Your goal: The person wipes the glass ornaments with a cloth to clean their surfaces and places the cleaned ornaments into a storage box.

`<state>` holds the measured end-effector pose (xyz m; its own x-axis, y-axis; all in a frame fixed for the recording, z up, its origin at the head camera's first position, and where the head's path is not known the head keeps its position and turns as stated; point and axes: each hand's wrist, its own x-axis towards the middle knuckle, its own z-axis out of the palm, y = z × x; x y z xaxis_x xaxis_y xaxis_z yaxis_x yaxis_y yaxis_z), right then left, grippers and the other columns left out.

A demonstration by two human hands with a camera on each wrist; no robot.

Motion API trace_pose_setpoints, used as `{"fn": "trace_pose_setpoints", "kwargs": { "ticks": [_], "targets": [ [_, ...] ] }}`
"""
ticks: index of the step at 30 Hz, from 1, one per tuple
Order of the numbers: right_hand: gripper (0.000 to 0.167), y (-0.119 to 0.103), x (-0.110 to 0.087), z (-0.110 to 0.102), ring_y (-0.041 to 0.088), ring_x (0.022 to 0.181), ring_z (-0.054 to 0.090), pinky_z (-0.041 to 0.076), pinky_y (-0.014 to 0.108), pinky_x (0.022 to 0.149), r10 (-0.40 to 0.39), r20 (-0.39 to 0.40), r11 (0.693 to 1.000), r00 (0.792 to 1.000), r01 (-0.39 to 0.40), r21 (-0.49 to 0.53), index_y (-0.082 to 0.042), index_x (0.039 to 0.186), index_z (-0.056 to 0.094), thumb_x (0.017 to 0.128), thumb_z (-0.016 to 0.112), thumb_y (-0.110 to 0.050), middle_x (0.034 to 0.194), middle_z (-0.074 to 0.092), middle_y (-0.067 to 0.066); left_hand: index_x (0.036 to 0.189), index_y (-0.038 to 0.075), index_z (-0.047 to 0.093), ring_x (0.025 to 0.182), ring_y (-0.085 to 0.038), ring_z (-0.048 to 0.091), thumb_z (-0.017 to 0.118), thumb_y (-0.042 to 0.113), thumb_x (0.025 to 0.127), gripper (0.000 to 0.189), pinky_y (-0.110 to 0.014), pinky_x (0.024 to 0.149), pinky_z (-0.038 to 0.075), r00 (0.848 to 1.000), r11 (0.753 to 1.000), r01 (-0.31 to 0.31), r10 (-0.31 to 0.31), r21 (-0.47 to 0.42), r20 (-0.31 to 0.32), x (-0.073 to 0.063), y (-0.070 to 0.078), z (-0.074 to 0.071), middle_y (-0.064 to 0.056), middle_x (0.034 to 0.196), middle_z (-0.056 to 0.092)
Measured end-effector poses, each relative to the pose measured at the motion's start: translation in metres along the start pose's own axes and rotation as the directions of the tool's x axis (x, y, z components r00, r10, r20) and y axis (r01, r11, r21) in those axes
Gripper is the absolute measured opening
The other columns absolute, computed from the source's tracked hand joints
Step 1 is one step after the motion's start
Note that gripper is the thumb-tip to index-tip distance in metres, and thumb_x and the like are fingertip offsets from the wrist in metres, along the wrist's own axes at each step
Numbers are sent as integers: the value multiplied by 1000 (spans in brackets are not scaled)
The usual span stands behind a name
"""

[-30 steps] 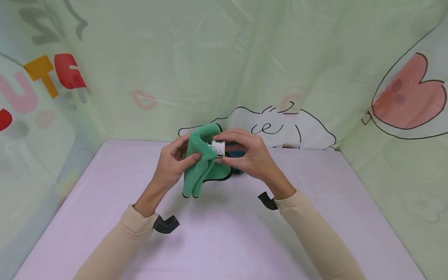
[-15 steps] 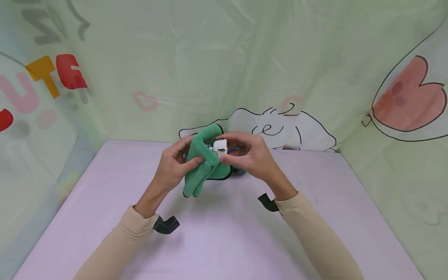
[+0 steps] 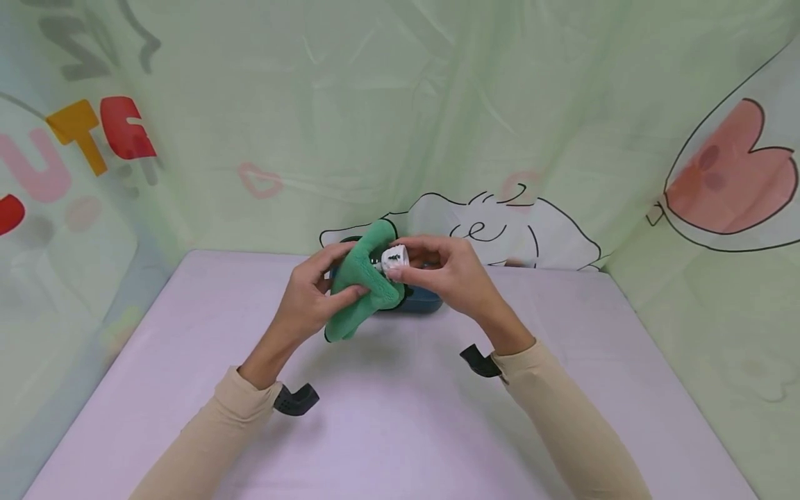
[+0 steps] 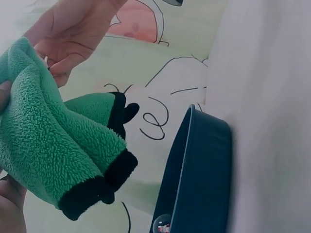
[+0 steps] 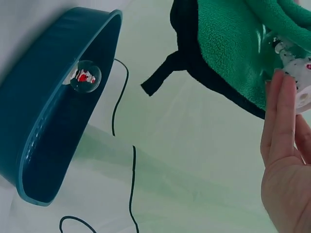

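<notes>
My left hand (image 3: 304, 292) grips a green plush cloth (image 3: 357, 281) with black edging, thumb in front and fingers behind. The cloth is folded round the clear end of a snow globe (image 3: 395, 257). My right hand (image 3: 459, 276) pinches the globe's white, decorated base between thumb and fingers. In the right wrist view, small white figures show by the base of the snow globe (image 5: 302, 73), and clear glass lies against the cloth. Most of the dome is hidden by the cloth. In the left wrist view the cloth (image 4: 53, 131) covers the globe almost wholly.
A dark blue bin (image 3: 423, 301) stands on the lilac-covered table (image 3: 400, 417) behind the hands. Inside it a second clear globe (image 5: 86, 76) with a red and white figure shows at the rim. Pale green printed curtains (image 3: 300, 125) enclose the table's back and sides.
The globe's base has turned and tilted in my right fingers. The cloth has twisted, its hanging corner has risen, and more of the blue bin shows behind it.
</notes>
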<state>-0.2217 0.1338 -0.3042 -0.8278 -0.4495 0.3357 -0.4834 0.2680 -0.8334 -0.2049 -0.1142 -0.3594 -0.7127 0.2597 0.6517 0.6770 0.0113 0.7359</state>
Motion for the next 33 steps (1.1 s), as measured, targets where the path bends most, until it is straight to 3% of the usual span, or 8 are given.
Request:
{"fn": "trace_pose_setpoints", "kwargs": {
  "ticks": [3, 7, 13, 19, 28, 33],
  "targets": [
    [42, -1, 0, 1, 20, 90, 72, 61, 32, 78, -28, 3, 999, 1000, 27, 27, -13, 123, 73, 84, 85, -19, 99, 75, 4, 139, -1, 56, 108, -19, 62, 75, -10, 86, 58, -30, 82, 61, 999, 998, 53, -53, -38, -9, -1, 1, 1, -17, 125, 62],
    [44, 0, 0, 1, 21, 95, 72, 62, 35, 82, -131, 17, 990, 991, 130, 47, -11, 126, 72, 83, 85, -12, 108, 73, 5, 140, -3, 55, 109, -20, 62, 73, -10, 87, 56, -27, 82, 60, 995, 991, 100, -102, -93, -18, -1, 1, 0, -17, 126, 62],
    [50, 3, 0, 2, 22, 100, 70, 60, 34, 87, -323, 39, 946, 945, 323, 11, -7, 127, 70, 80, 85, -1, 118, 69, 6, 138, -3, 56, 111, -21, 62, 72, -4, 90, 51, -24, 90, 55, 982, 969, 177, -184, -173, -27, 0, -1, -2, -7, 124, 64],
    [50, 4, 1, 3, 22, 114, 66, 59, 35, 91, -404, 40, 915, 914, 404, 2, -2, 125, 70, 78, 84, 5, 125, 68, 11, 138, 1, 58, 112, -22, 64, 71, 2, 92, 48, -26, 92, 54, 965, 949, 248, -260, -194, -39, 0, -1, -2, -4, 123, 67],
    [45, 8, 1, 3, 24, 123, 63, 54, 32, 100, -521, 36, 843, 853, 521, -138, -6, 118, 73, 77, 83, 9, 127, 69, 9, 139, 4, 58, 116, -23, 64, 70, 9, 94, 47, -28, 94, 55, 949, 934, 303, -314, -191, -30, 1, 2, -3, -11, 129, 65],
    [44, 10, 2, 3, 24, 122, 63, 54, 32, 100, -559, 34, 814, 829, 556, -166, -6, 118, 73, 78, 82, 11, 127, 69, 10, 139, 4, 58, 115, -23, 64, 70, 6, 94, 47, -28, 93, 55, 952, 937, 293, -304, -190, -33, 1, 4, -3, -9, 129, 65]
  ]
}}
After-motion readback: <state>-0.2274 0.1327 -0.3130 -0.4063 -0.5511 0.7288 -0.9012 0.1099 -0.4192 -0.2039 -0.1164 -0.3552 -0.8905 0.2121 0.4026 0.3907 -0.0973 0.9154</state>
